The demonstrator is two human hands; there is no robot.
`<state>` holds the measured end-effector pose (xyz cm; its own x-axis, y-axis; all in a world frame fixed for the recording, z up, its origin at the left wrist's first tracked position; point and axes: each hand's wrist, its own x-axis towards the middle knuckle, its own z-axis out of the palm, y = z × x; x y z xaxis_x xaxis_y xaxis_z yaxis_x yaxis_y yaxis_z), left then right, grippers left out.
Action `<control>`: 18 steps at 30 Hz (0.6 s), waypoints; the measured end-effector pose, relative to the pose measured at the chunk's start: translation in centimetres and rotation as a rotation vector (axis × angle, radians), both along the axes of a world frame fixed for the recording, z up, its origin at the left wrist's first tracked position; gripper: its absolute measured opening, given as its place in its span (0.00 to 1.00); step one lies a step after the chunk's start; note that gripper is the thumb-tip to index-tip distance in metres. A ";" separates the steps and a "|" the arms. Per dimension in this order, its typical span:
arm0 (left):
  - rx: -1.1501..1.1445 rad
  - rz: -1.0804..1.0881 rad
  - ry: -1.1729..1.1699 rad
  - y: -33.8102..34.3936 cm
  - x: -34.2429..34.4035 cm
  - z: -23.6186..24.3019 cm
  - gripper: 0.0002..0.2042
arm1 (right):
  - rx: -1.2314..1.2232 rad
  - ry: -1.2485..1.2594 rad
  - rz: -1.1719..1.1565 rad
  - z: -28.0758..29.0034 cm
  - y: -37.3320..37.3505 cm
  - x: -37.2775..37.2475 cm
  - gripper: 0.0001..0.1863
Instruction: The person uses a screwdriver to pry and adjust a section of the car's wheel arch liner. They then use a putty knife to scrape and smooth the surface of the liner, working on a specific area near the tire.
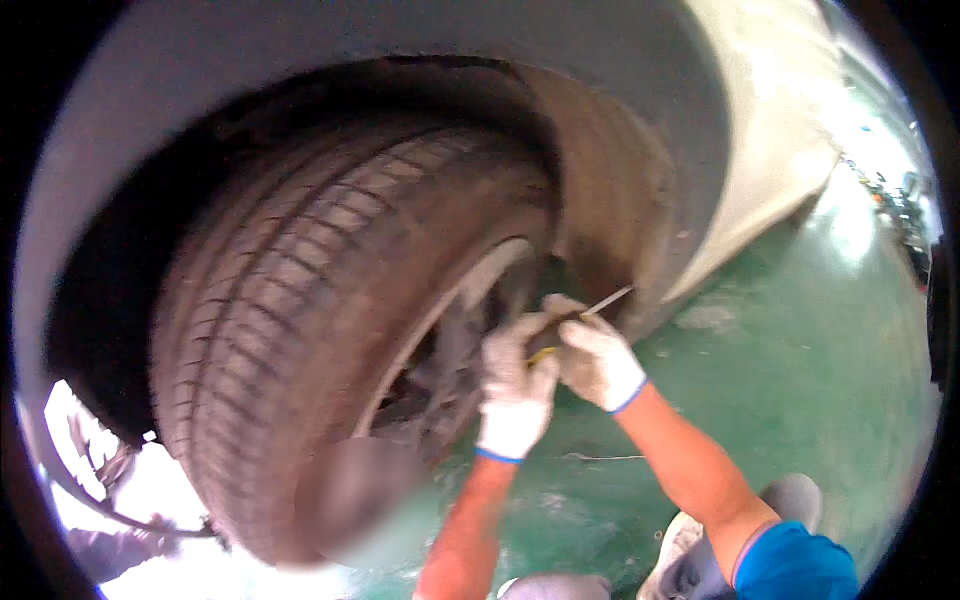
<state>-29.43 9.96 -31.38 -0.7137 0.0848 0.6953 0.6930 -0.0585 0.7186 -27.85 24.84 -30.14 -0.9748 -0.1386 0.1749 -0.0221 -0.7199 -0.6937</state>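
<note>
Both my hands wear white work gloves with blue cuffs and meet beside the wheel, at the rear edge of the arch. Between them is a screwdriver (608,300) with a thin pale shaft pointing up and right, and yellow showing on its handle. My right hand (597,365) is closed round it near the shaft. Close against it, my left hand (517,385) has thumb and fingers closed at the yellow handle end. Gloves hide most of the handle. The tyre (300,270) stands turned out of the wheel arch, its spoked rim (440,350) next to my left hand.
The grey arch trim (700,150) curves overhead, with a dirty brown liner (605,170) inside it. A pale body panel (780,130) runs right. On the green floor (800,370) lies a thin rod (610,457). Shoes (672,550) show below; a blurred patch covers the lower tyre.
</note>
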 end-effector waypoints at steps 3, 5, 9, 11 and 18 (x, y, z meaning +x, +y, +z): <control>-0.114 0.109 -0.031 -1.0 0.5 0.0 0.16 | -0.087 0.078 -0.007 -0.9 -0.8 0.2 0.23; -0.085 0.060 -0.294 -0.6 0.8 -0.7 0.17 | -0.109 0.067 -0.082 -1.5 -1.0 0.6 0.24; -0.051 -0.212 -0.933 -1.0 0.9 2.9 0.25 | -0.096 0.053 -0.164 -2.8 0.5 0.0 0.25; -0.080 -0.111 -0.800 -0.5 2.0 3.6 0.24 | -0.070 0.036 -0.267 -2.4 -0.3 0.2 0.25; 0.013 0.048 -0.582 0.1 1.7 2.8 0.17 | 0.214 -0.159 -0.488 -1.4 -1.9 0.0 0.22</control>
<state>-27.77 10.04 -28.63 -0.9814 0.0367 0.1883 0.1865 -0.0477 0.9813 -27.82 22.93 -31.59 -0.9467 0.3198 0.0382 -0.2012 -0.4945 -0.8456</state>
